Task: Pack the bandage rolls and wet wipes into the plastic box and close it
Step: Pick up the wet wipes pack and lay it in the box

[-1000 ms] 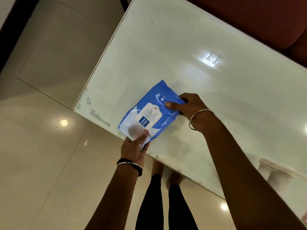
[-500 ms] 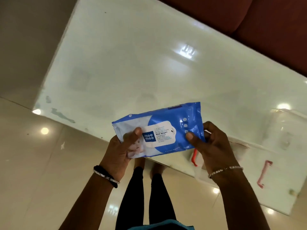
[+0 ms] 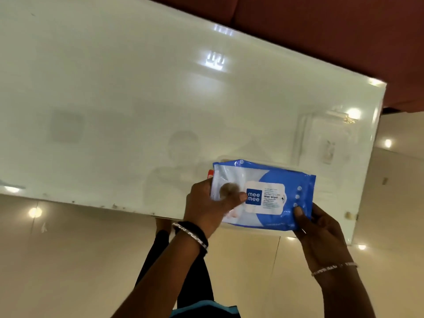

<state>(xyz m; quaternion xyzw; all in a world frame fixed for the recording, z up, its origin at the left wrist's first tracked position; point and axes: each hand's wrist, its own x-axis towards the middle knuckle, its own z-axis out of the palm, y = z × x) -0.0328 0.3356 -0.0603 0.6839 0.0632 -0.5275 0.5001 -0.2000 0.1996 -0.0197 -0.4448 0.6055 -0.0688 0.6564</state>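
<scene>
I hold a blue and white wet wipes pack (image 3: pixel 273 180) flat in both hands near the table's front right part. My left hand (image 3: pixel 213 207) grips its left end with the thumb on top. My right hand (image 3: pixel 321 226) holds its right end. The pack covers most of a clear plastic box, of which only the far rim (image 3: pixel 263 162) and a red clip (image 3: pixel 210 173) at the left show. The box's clear lid (image 3: pixel 330 138) lies on the table behind it to the right. No bandage rolls are in view.
The glossy white table (image 3: pixel 137 99) ends close to my body and at the right edge (image 3: pixel 364 180). A dark red sofa (image 3: pixel 321 31) runs along its far side. Cream floor tiles (image 3: pixel 68 260) and my legs are below.
The pack has moved to the right along the front edge, from open table to over the plastic box. Both hands stayed on its ends.
</scene>
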